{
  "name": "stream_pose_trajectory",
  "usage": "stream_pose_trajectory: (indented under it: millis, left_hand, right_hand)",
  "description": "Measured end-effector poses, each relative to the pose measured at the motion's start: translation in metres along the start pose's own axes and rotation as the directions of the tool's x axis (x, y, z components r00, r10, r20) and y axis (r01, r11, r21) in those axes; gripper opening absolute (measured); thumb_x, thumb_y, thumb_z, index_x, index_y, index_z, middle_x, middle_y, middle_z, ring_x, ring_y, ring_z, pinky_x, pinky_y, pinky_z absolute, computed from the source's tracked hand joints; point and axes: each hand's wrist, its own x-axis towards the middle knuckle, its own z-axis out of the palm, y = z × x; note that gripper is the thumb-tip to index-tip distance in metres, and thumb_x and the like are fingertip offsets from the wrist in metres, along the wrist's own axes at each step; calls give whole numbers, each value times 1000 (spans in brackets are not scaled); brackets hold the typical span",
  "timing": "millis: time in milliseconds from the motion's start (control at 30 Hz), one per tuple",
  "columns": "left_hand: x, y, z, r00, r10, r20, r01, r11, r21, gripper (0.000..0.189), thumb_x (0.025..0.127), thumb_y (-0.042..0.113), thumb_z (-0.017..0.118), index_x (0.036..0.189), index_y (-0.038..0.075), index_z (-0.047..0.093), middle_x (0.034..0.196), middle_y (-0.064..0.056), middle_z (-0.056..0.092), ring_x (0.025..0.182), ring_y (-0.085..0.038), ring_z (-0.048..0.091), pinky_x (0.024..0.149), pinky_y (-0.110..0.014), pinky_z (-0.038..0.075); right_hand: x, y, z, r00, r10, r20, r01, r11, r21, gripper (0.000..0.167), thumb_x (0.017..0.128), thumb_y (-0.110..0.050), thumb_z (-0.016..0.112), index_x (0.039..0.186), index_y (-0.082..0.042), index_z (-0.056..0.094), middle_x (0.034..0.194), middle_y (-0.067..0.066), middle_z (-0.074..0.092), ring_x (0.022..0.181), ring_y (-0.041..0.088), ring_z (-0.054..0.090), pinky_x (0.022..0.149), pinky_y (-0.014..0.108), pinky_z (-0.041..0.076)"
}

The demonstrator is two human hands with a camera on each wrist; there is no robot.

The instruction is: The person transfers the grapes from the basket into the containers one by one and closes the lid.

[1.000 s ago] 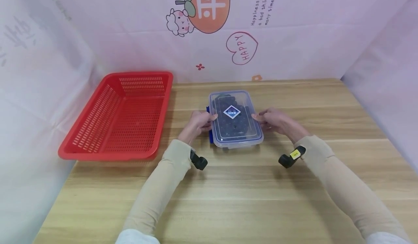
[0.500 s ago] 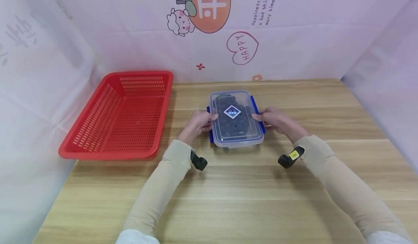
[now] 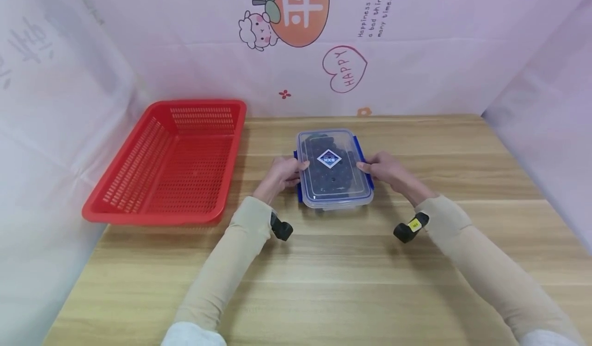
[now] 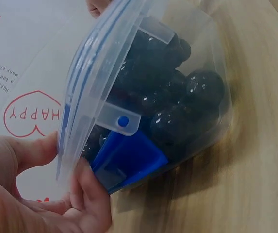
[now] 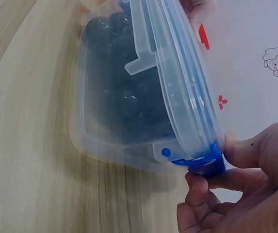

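A clear plastic food container (image 3: 335, 181) with a blue-lined lid and a diamond label stands on the wooden table. Dark, glossy round pieces like grapes (image 4: 168, 97) fill it. On its left side, my left hand (image 3: 285, 171) grips the lid's edge, thumb on top and fingers curled below, beside a blue latch (image 4: 129, 162) that hangs away from the lid. At the opposite side my right hand (image 3: 384, 168) pinches the rim, with its thumb on the lid and its fingers under another blue latch (image 5: 209, 165).
A red plastic basket (image 3: 226, 174) with slotted walls stands to the left of the container. White printed cloth (image 3: 416, 78) rises behind the table and at both sides. Small black cameras (image 3: 281, 228) are strapped at the wrists.
A blue latch has come into view along the container's right side at my right hand's fingers, and now it shows slightly narrower. The left hand and the container have hardly moved.
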Motion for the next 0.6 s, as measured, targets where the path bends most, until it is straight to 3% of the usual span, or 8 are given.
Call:
stream_pose_trajectory:
  millis: [133, 233, 300, 400, 600]
  left_hand:
    - [0, 0, -1, 1000, 7, -6, -6, 998, 64, 35, 85, 17, 70, 114, 1, 62, 68, 3, 57, 61, -11, 45, 63, -25, 35]
    - [1, -1, -1, 1000, -8, 3, 8, 999, 47, 37, 85, 17, 70, 117, 1, 60, 79, -3, 65, 68, -13, 53, 74, -28, 44]
    - [1, -1, 0, 1000, -18, 12, 18, 1000, 17, 38, 85, 16, 70, 119, 2, 59, 97, -9, 72, 75, -14, 62, 85, -31, 50]
    - [2, -1, 0, 999, -15, 32, 15, 1000, -11, 39, 86, 14, 68, 122, 2, 58, 113, -15, 68, 80, -17, 66, 90, -34, 52]
    - [0, 0, -1, 999, -4, 46, 6, 999, -34, 44, 88, 13, 66, 128, 2, 53, 117, -16, 66, 94, -24, 68, 90, -36, 53]
  right_hand:
    - [-1, 1, -1, 1000, 4, -7, -4, 1000, -11, 44, 100, -24, 47, 129, 9, 52, 101, 13, 65, 87, 18, 53, 89, 41, 45]
    - [-1, 2, -1, 1000, 14, -13, -14, 1000, -10, 43, 100, -24, 47, 125, 9, 54, 92, 8, 62, 83, 17, 52, 80, 35, 42]
    - [-1, 3, -1, 1000, 15, -12, -15, 1000, -1, 42, 100, -24, 47, 124, 9, 55, 88, 6, 60, 80, 16, 51, 77, 34, 41]
    - [0, 4, 0, 1000, 25, -9, -24, 1000, 12, 39, 100, -23, 47, 122, 8, 55, 88, 5, 57, 79, 15, 49, 78, 35, 42]
    - [2, 2, -1, 999, 54, -1, -54, 999, 10, 44, 100, -25, 45, 129, 8, 51, 95, 9, 57, 86, 20, 49, 84, 38, 42]
